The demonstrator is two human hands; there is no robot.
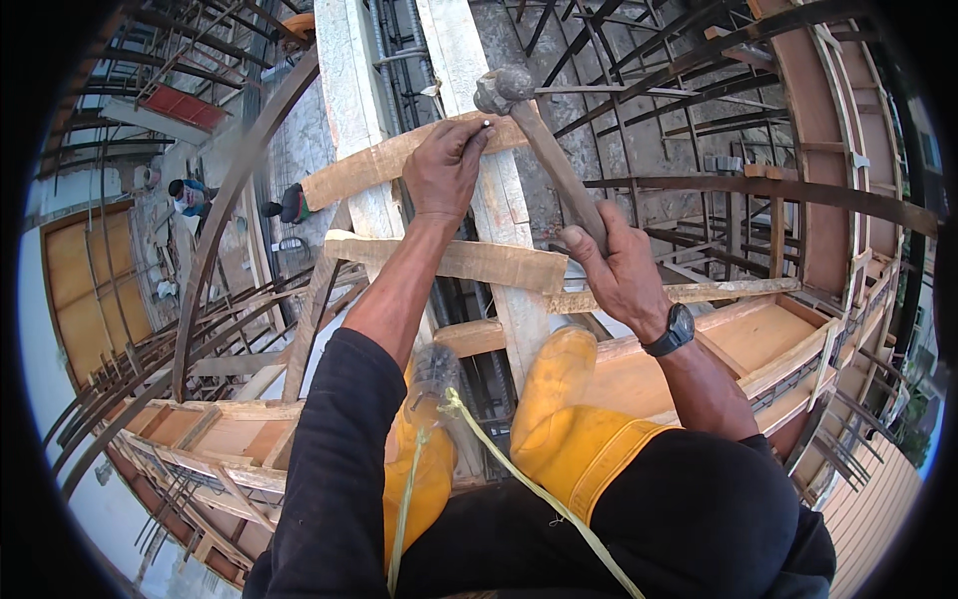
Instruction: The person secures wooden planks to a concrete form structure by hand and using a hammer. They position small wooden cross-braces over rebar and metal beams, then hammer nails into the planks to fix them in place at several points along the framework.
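My right hand [627, 268] is wrapped round the wooden handle of a hammer [561, 168]. The hammer's worn metal head [505, 90] is raised just beyond and to the right of my left hand. My left hand [445, 165] rests over a rough wooden board [361, 174], thumb and fingers pinched on a nail [487, 124], of which only the small head end shows. That board lies crosswise over two pale formwork timbers [504, 205]. Nearer to me, a second short board [499, 265] spans the same timbers, under my left forearm.
Reinforcing bars [394, 50] run between the timbers. My yellow boots [562, 364] stand by them; a clear plastic bottle [435, 371] hangs on a yellow-green string [499, 454]. A curved dark bar [225, 205] rises at left. Far below are two people [190, 197]; formwork troughs [768, 349] extend right.
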